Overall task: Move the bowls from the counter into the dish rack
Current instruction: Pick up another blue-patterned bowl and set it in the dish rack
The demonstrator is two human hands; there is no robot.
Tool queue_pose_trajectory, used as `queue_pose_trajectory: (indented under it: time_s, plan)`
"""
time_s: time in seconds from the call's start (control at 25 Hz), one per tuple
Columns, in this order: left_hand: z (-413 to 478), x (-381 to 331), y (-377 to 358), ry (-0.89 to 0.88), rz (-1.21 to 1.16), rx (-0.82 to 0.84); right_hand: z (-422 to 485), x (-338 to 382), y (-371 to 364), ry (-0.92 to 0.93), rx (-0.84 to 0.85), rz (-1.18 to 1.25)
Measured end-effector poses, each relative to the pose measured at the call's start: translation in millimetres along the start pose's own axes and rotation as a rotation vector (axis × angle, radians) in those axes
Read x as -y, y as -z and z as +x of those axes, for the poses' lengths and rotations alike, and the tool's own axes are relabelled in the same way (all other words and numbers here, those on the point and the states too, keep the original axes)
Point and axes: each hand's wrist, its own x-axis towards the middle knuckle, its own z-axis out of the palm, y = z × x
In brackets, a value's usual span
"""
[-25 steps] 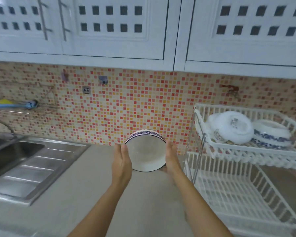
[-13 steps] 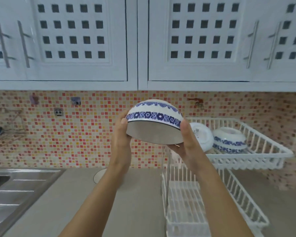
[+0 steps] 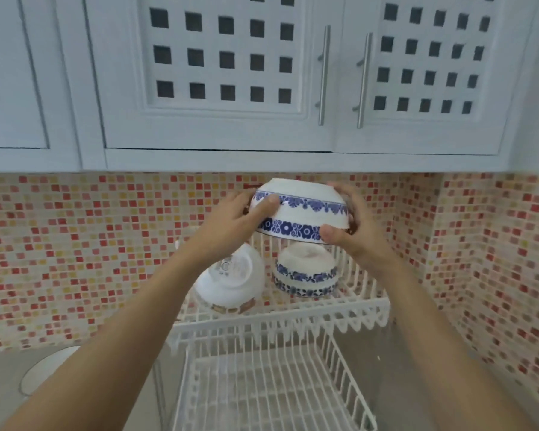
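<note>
I see top tier of the rack (image 3: 280,318) part taken, a white bowl (image 3: 231,278) at left, a blue bowl (image 3: 305,275) mid, bare wire to their right, lower tier open, cabinets (image 3: 218,88) close overhead

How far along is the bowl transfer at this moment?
Done: two bowls sit upside down on the dish rack's upper tier, a white bowl and a blue-patterned bowl. In hand: a third blue-banded bowl, inverted, gripped by the left hand and right hand above that tier, not yet set down. Left: placing it, plus a round white dish on the counter, partly hidden.
</note>
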Motion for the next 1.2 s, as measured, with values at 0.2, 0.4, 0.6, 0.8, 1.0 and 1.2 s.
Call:
queue_pose_trajectory:
  time_s: [0.2,0.4,0.6,0.8,1.0,1.2]
  plan:
    - [54,9,-54,0.141,0.078,0.253,28,-57,58,-0.009,0.099,-0.237]
    - [84,21,-94,0.293,0.007,0.287,51,-95,79,-0.195,0.317,-0.443]
    - [92,38,-113,0.430,-0.015,0.305,68,-123,79,-0.288,0.482,-0.599]
    - [94,40,-127,0.489,0.052,0.311,71,-136,74,-0.233,0.583,-0.609]
    - [93,42,-136,0.574,0.026,0.338,74,-140,73,-0.272,0.655,-0.668]
    - [93,43,-141,0.612,0.014,0.345,77,-141,72,-0.308,0.698,-0.772]
